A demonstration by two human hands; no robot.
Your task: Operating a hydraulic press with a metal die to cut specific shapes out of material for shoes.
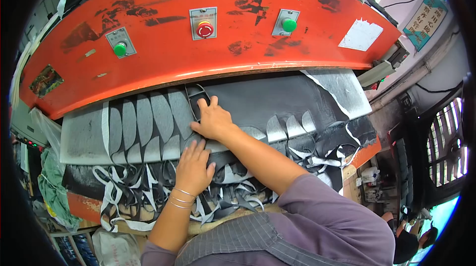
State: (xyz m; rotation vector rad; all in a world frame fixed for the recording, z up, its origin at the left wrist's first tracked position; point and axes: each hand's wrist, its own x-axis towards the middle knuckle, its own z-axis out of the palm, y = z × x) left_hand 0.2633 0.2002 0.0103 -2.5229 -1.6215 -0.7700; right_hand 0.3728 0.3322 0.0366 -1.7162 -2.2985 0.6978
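A black sheet of leather-like material (267,98) lies on a pale cutting board (82,134) under the red press. My right hand (214,119) reaches in from the right and grips a narrow metal cutting die (192,91), which stands on the sheet beside a row of cut-out, curved openings (145,117). The die's near end is partly hidden by my fingers. My left hand (194,166), with thin bangles at the wrist, rests open at the board's near edge, fingers stretched out over the sheet. It holds nothing I can see.
Above the board runs the red press beam (163,52), with a red stop button (205,29) and two green buttons (289,25). Cut scrap strips (223,201) hang over the near edge. Green cloth (52,181) lies at left. Another person (409,243) is at lower right.
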